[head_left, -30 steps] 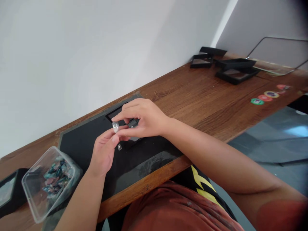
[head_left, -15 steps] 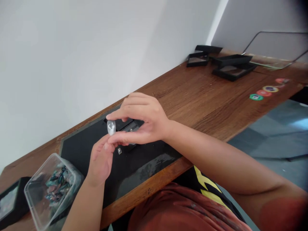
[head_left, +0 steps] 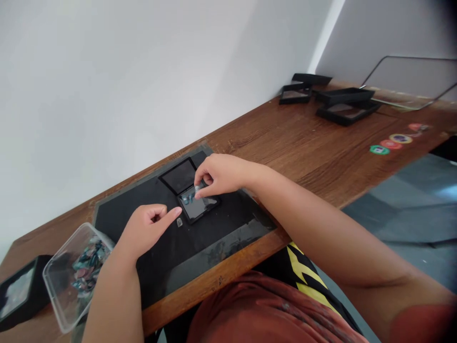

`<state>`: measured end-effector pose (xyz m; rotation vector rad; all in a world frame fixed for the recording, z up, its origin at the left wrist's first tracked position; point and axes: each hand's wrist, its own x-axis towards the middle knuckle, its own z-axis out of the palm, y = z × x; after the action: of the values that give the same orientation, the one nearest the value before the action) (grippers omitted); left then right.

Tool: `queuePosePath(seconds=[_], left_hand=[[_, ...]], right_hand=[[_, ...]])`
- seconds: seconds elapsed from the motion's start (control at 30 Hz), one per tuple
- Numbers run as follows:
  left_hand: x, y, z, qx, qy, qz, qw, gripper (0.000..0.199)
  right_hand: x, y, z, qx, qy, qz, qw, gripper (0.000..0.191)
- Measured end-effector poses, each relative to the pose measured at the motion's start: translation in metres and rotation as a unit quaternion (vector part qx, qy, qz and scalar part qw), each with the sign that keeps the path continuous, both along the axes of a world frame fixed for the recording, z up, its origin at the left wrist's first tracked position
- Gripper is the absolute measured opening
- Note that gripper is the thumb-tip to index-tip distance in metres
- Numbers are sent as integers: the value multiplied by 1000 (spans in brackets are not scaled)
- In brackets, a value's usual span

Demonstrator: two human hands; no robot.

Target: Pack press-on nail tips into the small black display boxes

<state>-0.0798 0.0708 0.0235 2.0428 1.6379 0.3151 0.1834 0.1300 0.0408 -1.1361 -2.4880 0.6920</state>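
A small whitish, see-through piece [head_left: 197,189] is pinched between the thumb and fingers of my right hand [head_left: 214,176]; its exact kind is too small to tell. This hand is over the lower half of an open black hinged case [head_left: 193,209], whose lid [head_left: 179,175] leans back behind it. Bluish bits or reflections show on the case's shiny inner surface. My left hand [head_left: 146,228] is just left of the case, fingers curled and thumb stretched towards it, with nothing visible in its grasp. Below that thumb, a tiny clear square piece [head_left: 179,222] lies on the black mat [head_left: 167,271].
A clear plastic tub [head_left: 59,300] of small blue-green and pinkish pieces stands at left, beside a black box [head_left: 24,290]. Black frames [head_left: 344,112] sit at the table's far right. Several coloured round badges [head_left: 392,144] lie near the right edge.
My hands have separated. The right hand has lowered the small piece from in front of my left hand to the case. My left hand has drawn back, leaving the case in view.
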Motion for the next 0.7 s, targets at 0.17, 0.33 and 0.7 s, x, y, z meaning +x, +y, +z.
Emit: queuePosePath(seconds=[0.17, 0.33, 0.7], left_hand=[[3, -7, 3, -85, 69, -23, 994, 65], [6, -10, 5, -84, 142, -4, 986, 60], [4, -7, 1, -58, 132, 15, 989, 45]], right_hand=[[0, 3, -4, -57, -39, 24, 997, 30], [-3, 4, -8, -67, -68, 5, 995, 32], [-11, 6, -17, -33, -60, -24, 997, 37]])
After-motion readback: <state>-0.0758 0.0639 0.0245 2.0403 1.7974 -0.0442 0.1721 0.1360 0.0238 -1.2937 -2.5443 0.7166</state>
